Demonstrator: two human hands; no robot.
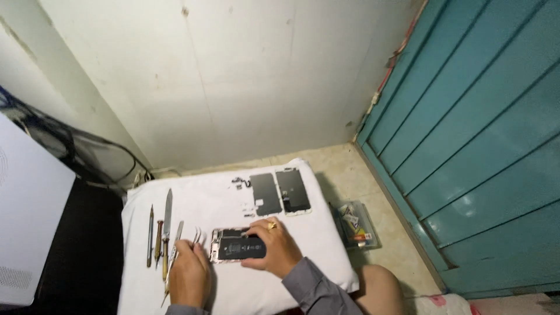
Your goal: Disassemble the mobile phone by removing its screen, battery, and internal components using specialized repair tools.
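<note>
An opened phone body with a black battery lies on a white cloth-covered table. My right hand, wearing a gold ring, rests on the phone's right side and holds it down. My left hand is just left of the phone and grips thin metal tweezers whose tips point up beside the phone. A dark metal plate and a white-framed phone screen lie side by side farther back, with small loose parts to their left.
Several slim hand tools lie in a row left of my left hand. A clear plastic box of small items sits on the floor at right. A white device and cables stand at left; a teal wooden door fills the right.
</note>
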